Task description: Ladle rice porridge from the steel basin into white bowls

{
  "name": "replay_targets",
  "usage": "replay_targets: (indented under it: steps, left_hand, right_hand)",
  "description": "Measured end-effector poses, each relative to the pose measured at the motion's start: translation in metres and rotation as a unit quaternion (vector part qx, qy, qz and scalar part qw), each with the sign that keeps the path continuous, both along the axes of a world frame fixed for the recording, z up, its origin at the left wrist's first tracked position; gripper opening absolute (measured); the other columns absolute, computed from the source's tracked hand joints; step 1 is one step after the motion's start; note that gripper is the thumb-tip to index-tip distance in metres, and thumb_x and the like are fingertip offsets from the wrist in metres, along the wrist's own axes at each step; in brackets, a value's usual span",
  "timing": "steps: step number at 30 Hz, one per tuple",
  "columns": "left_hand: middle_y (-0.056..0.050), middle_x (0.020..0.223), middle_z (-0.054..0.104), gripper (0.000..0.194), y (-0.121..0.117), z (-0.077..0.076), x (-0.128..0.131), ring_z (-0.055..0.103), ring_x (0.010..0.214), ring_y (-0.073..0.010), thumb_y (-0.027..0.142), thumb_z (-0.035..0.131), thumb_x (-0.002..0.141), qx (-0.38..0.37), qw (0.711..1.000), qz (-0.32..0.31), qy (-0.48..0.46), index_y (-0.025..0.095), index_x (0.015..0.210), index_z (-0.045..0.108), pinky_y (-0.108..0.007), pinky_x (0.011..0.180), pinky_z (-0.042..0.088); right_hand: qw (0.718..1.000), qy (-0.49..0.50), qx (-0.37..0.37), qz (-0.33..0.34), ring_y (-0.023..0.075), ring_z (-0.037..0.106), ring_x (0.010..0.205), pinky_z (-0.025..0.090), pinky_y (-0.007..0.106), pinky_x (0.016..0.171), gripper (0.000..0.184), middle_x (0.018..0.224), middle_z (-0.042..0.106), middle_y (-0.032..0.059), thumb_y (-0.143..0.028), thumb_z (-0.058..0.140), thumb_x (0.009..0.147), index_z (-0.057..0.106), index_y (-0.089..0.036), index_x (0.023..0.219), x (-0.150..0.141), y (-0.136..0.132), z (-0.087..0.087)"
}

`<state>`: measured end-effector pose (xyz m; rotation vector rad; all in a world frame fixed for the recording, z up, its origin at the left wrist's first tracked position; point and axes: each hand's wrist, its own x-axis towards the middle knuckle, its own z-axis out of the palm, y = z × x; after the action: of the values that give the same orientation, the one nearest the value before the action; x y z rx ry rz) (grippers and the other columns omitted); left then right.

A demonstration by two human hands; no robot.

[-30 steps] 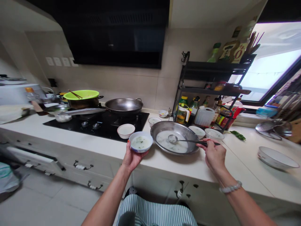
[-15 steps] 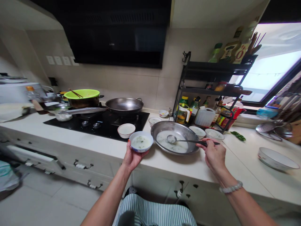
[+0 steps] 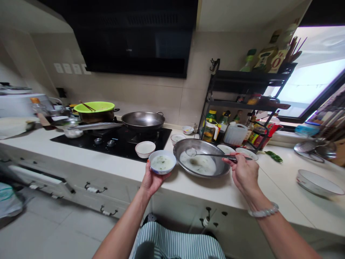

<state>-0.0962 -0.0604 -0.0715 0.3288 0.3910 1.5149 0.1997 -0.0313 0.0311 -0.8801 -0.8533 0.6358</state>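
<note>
My left hand (image 3: 151, 180) holds a small white bowl (image 3: 162, 162) of pale soup with green bits from beneath, at the counter's front edge. My right hand (image 3: 242, 172) grips the dark handle of a metal ladle (image 3: 192, 152). The ladle's filled cup is raised just above the soup in a wide steel basin (image 3: 223, 165), near the basin's left side. The basin stands on the counter right of the bowl, holding a shallow layer of whitish soup.
A white bowl (image 3: 145, 149) and a wok (image 3: 142, 121) sit on the black hob (image 3: 88, 142). More bowls (image 3: 246, 153) stand behind the basin. A black rack (image 3: 242, 104) holds bottles. A green-lidded pot (image 3: 93, 109) is far left, a white dish (image 3: 318, 181) at right.
The ladle has lifted out of the soup, filled, and shifted left toward the bowl. My right hand rose slightly. The bowl in my left hand has stayed in place.
</note>
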Motion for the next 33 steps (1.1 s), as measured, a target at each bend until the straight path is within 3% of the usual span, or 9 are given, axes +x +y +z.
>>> replay_targets:
  steps: [8,13,15,18,20,22,24,29,33]
  left_hand:
    - [-0.016,0.131,0.060,0.065,0.001,-0.003,-0.001,0.064,0.108,-0.0349,0.055,0.050,0.092,0.004,1.000,-0.003,-0.007,0.025,0.148,0.035,-0.053,0.080,0.058]
    - [-0.015,0.131,0.061,0.066,0.002,-0.004,-0.001,0.065,0.108,-0.0325,0.054,0.050,0.092,0.013,1.000,-0.011,-0.019,0.027,0.150,0.032,-0.054,0.084,0.056]
    - [-0.015,0.130,0.061,0.066,0.002,-0.005,-0.001,0.065,0.107,-0.0322,0.053,0.049,0.093,0.012,1.000,-0.011,-0.021,0.027,0.151,0.031,-0.054,0.084,0.056]
    - [-0.015,0.130,0.062,0.065,0.002,-0.005,-0.001,0.065,0.108,-0.0320,0.053,0.049,0.093,0.011,1.000,-0.011,-0.018,0.027,0.150,0.032,-0.053,0.084,0.056]
    - [-0.015,0.131,0.061,0.064,0.002,-0.004,-0.001,0.064,0.109,-0.0328,0.053,0.050,0.092,0.013,1.000,-0.010,-0.013,0.027,0.149,0.035,-0.053,0.083,0.057]
    - [-0.014,0.132,0.060,0.064,0.002,-0.004,-0.001,0.063,0.110,-0.0339,0.054,0.051,0.091,0.013,1.000,-0.008,-0.007,0.027,0.148,0.036,-0.053,0.083,0.057]
    - [-0.014,0.132,0.060,0.064,0.002,-0.004,-0.001,0.063,0.111,-0.0342,0.054,0.052,0.091,0.012,1.000,-0.004,-0.003,0.027,0.147,0.037,-0.053,0.083,0.057]
    - [-0.015,0.129,0.062,0.063,0.002,-0.004,-0.001,0.065,0.108,-0.0330,0.053,0.051,0.092,0.003,1.000,-0.001,-0.010,0.027,0.148,0.036,-0.053,0.083,0.057]
    - [-0.015,0.131,0.060,0.064,0.001,-0.004,-0.001,0.064,0.110,-0.0335,0.053,0.051,0.092,0.005,1.000,-0.005,-0.008,0.028,0.148,0.035,-0.054,0.084,0.056]
  right_hand:
    - [0.997,0.015,0.014,0.076,0.0139,0.063,0.053,0.059,0.030,0.055,0.010,0.068,0.062,0.0003,-0.026,0.064,0.068,0.064,-0.017,0.066,-0.049,-0.008,0.021]
    - [0.987,-0.122,0.036,0.098,0.0154,0.066,0.054,0.057,0.029,0.052,0.017,0.077,0.067,0.0030,-0.033,0.057,0.086,0.065,-0.019,0.079,-0.067,-0.024,0.011]
    - [0.964,-0.224,0.084,0.113,0.0164,0.067,0.057,0.058,0.031,0.058,0.019,0.080,0.069,0.0044,-0.032,0.053,0.092,0.066,-0.020,0.089,-0.069,-0.035,0.004]
    - [0.901,-0.347,0.214,0.149,0.0183,0.070,0.070,0.059,0.033,0.069,0.018,0.087,0.071,0.0061,-0.022,0.049,0.095,0.067,-0.021,0.099,-0.068,-0.048,-0.005]
    - [0.858,-0.391,0.284,0.176,0.0203,0.071,0.082,0.059,0.034,0.071,0.022,0.093,0.072,0.0082,-0.016,0.047,0.095,0.066,-0.022,0.105,-0.067,-0.055,-0.008]
    - [0.837,-0.406,0.315,0.186,0.0218,0.070,0.091,0.059,0.034,0.071,0.025,0.099,0.072,0.0099,-0.014,0.047,0.094,0.066,-0.022,0.109,-0.065,-0.058,-0.010]
    - [0.854,-0.389,0.303,0.168,0.0225,0.070,0.092,0.060,0.036,0.073,0.023,0.096,0.073,0.0091,-0.015,0.049,0.094,0.067,-0.022,0.106,-0.064,-0.059,-0.011]
    - [0.971,-0.200,0.096,0.089,0.0196,0.070,0.061,0.060,0.036,0.062,0.020,0.079,0.072,0.0059,-0.035,0.054,0.093,0.065,-0.019,0.091,-0.052,-0.043,-0.012]
    - [0.992,-0.122,0.020,0.026,0.0186,0.068,0.058,0.058,0.034,0.060,0.028,0.080,0.070,0.0057,-0.046,0.060,0.085,0.063,-0.018,0.084,-0.024,-0.023,-0.015]
